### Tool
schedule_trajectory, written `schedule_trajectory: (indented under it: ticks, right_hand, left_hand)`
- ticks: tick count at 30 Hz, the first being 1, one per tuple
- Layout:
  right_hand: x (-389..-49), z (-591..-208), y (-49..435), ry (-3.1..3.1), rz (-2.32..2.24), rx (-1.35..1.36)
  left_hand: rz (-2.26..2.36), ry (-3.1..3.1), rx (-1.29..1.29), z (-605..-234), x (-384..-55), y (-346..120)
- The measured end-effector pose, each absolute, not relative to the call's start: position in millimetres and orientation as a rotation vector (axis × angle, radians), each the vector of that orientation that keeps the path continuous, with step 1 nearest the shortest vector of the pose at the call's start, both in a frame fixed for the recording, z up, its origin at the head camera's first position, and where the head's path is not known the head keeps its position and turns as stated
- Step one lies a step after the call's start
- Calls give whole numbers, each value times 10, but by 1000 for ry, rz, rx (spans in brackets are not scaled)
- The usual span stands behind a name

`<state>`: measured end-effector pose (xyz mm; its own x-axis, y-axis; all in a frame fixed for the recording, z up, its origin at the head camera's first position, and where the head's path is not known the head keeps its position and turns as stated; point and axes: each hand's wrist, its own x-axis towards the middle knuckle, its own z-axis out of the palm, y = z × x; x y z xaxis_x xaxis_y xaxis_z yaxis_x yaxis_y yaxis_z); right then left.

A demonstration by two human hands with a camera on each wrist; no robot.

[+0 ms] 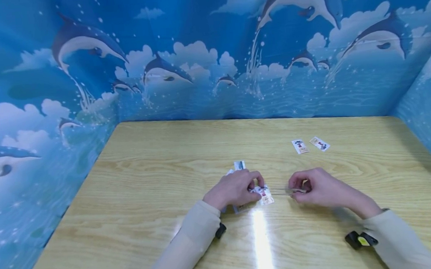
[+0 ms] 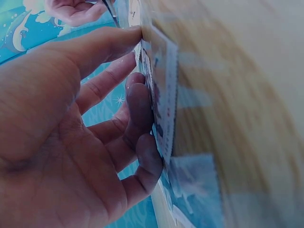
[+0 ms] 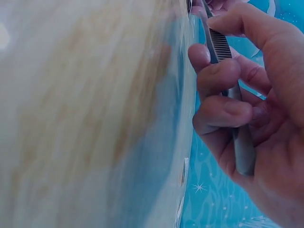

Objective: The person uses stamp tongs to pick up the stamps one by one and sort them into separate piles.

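My right hand (image 1: 318, 187) grips a pair of metal tweezers (image 3: 221, 45), its ridged shaft between thumb and fingers. The tips point left toward a small printed stamp (image 1: 266, 196) on the table; whether they touch it cannot be made out. My left hand (image 1: 236, 188) rests low over several stamps, its thumb and fingertips touching them at the table. One stamp (image 2: 167, 95) with perforated edges shows beside those fingers in the left wrist view, and a bluish stamp (image 2: 197, 185) lies below it. Another stamp (image 1: 239, 165) pokes out behind the hand, which partly hides the group.
Two more stamps lie apart toward the back right: an upright one (image 1: 300, 146) and a slanted one (image 1: 319, 144). The wooden table (image 1: 157, 163) ends at a blue dolphin-printed curtain (image 1: 205, 97). A bright reflection crosses the tabletop in front of the hands.
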<state>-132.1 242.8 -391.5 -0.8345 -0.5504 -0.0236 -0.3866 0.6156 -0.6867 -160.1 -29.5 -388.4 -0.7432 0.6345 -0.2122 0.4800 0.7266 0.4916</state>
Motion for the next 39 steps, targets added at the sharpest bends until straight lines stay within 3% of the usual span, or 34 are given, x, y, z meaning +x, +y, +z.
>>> schedule_trajectory:
  ticks: [39]
  right_hand:
    - [-1388, -3915, 2396, 2513, -971, -843]
  left_hand:
    - [585, 2564, 840, -3891, -1601, -287]
